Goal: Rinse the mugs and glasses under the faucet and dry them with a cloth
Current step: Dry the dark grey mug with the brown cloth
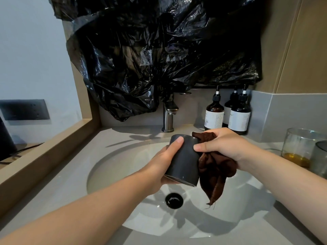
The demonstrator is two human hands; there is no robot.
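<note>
My dark mug (pixel 184 161) is matte and straight-sided. It's up in the air in front of the brushed-metal faucet (pixel 168 119), tilted, with one end facing me. The brown cloth (pixel 215 170) is bunched against its right side, one corner dangling. Far right on the tabletop (pixel 261 138) there's a clear glass (pixel 299 147) with amber liquid in the bottom and a grey glass (pixel 320 156) just beside it.

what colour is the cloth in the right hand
Dark brown. The cloth hangs from the right hand over the sink, clearest in the head view.
</note>
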